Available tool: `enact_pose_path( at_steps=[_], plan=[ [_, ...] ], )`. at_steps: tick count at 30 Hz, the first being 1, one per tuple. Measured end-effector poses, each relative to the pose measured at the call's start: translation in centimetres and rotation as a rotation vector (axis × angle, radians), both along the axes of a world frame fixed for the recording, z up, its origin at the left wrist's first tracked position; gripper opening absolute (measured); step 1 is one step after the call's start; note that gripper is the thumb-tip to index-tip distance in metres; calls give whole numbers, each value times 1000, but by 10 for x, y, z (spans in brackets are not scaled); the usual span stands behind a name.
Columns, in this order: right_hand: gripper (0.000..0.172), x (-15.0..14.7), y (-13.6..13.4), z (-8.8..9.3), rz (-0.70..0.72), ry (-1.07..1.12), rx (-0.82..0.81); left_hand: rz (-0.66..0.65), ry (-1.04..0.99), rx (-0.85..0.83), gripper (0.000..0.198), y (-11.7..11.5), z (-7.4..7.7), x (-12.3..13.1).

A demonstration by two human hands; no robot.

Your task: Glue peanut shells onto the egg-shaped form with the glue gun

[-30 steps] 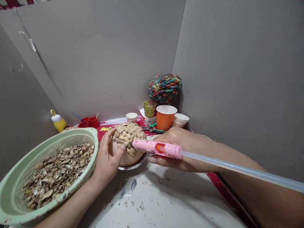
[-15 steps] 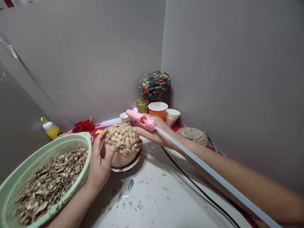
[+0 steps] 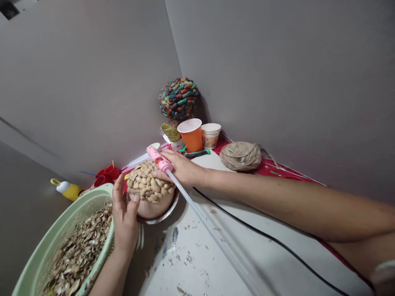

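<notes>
A rounded form (image 3: 151,209) sits in a shallow silver dish (image 3: 170,213), its upper part covered with peanut shells (image 3: 150,187). My left hand (image 3: 126,218) is at its left side, fingers apart, thumb tip close to the shells. My right hand (image 3: 182,167) grips a pink glue gun (image 3: 159,159) over the far right side of the form, the thumb near the shells. A long translucent glue stick (image 3: 203,220) runs out of the gun's rear towards the bottom edge. The gun's nozzle points away and is hard to see.
A green basket (image 3: 55,224) of shells stands at the left. Red cups (image 3: 112,172) and a yellow bottle (image 3: 71,191) are behind it. Further back are an orange cup (image 3: 191,137), paper cups (image 3: 210,136), twine (image 3: 240,156) and a colourful ball (image 3: 179,98). A black cord (image 3: 265,235) crosses the table.
The view has turned and shifted, so the cups and ball appear further left. My left fingers have loosened from the shell-covered form. The glue gun stays in my right hand, now closer over the form.
</notes>
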State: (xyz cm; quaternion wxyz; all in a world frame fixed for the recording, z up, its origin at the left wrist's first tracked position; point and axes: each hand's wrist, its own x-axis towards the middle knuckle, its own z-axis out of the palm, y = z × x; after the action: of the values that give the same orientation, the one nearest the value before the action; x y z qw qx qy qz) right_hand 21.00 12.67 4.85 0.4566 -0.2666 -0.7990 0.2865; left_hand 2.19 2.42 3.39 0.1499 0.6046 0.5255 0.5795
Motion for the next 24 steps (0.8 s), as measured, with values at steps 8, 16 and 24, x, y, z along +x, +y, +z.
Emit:
enact_pose_path(
  at_steps=[8, 16, 24],
  plan=[
    [28, -1, -1, -2, -1, 18, 40, -37, -7, 14, 59, 6, 0, -3],
    [27, -1, -1, -3, -19, -9, 71, -44, 10, 38, 56, 6, 1, -1],
    [29, -1, -2, -3, -36, -25, 69, -31, 33, 45, 54, 8, 4, 0]
  ],
)
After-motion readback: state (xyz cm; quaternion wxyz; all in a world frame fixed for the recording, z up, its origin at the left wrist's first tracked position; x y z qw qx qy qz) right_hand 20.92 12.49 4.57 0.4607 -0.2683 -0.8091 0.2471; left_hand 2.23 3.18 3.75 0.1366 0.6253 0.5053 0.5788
